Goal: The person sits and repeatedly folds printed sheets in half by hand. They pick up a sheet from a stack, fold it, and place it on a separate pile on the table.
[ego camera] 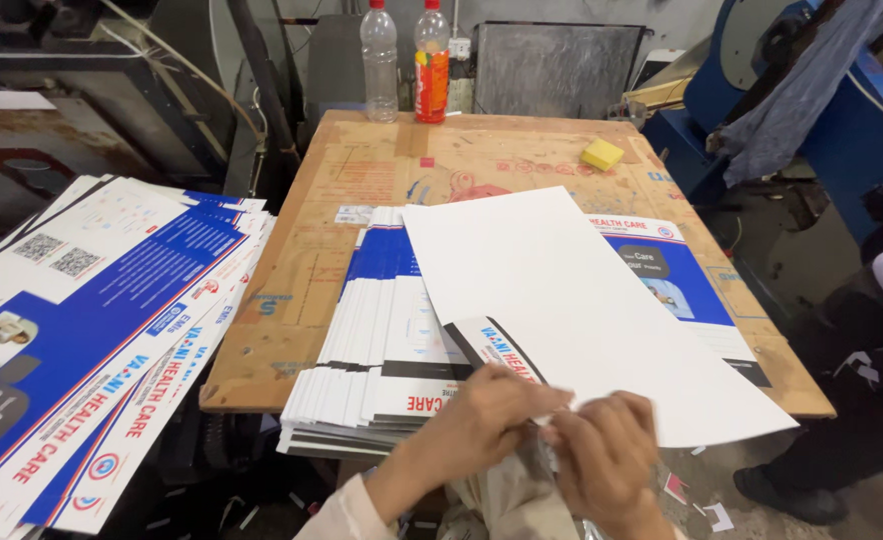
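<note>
Fingers of the left hand point(482, 415) and right hand point(602, 455) pinch the near edge of a white sheet point(572, 300), turned blank side up. It lies over the fanned printed stack point(382, 340) on the board table point(292, 300); another printed pile point(92, 330) waits at left.

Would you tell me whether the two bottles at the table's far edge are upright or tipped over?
Upright: the clear bottle and orange-labelled bottle stand caps up.

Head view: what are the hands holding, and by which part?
Both hands, left and right, pinch the white sheet at its near edge, by the corner folded up over the stack.
</note>
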